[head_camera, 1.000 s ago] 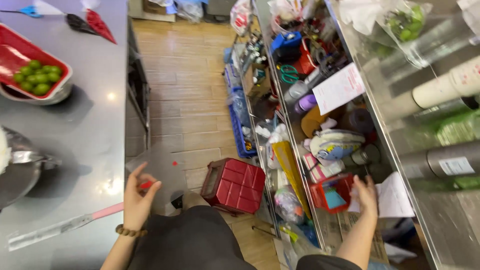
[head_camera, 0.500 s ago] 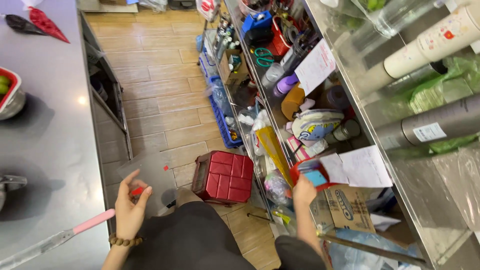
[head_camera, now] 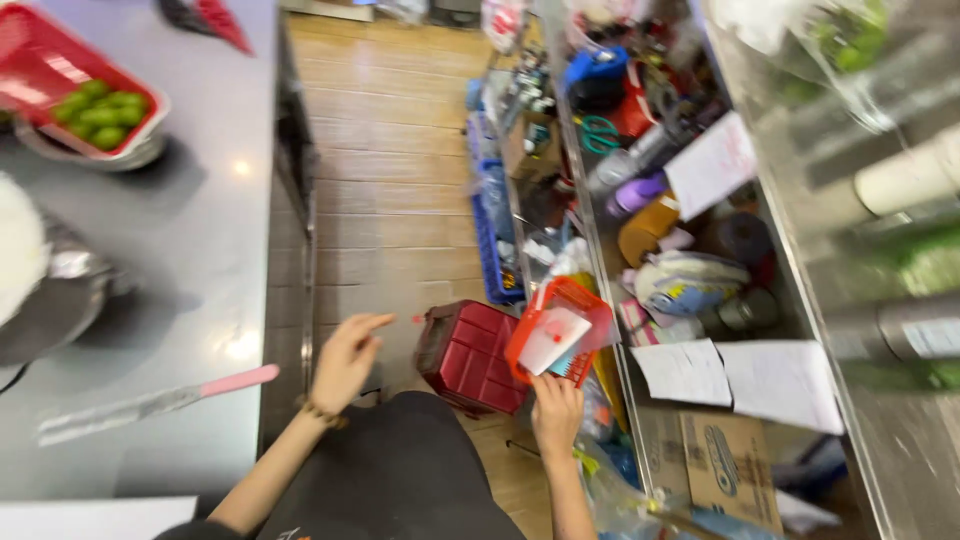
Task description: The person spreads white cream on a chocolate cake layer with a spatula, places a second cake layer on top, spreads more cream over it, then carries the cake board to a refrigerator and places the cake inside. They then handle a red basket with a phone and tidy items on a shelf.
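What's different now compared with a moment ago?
The right hand has pulled a small orange basket out from the shelves; a second ago it reached in empty. The left hand still hovers open beside the counter. The pink-handled knife and red stool stayed put.

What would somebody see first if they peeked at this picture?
Probably the orange basket in the middle, held up by the right hand beside the messy shelves. Just left of it a red stool stands on the wooden floor. On the grey counter at the left lie a pink-handled knife and a red tray of limes.
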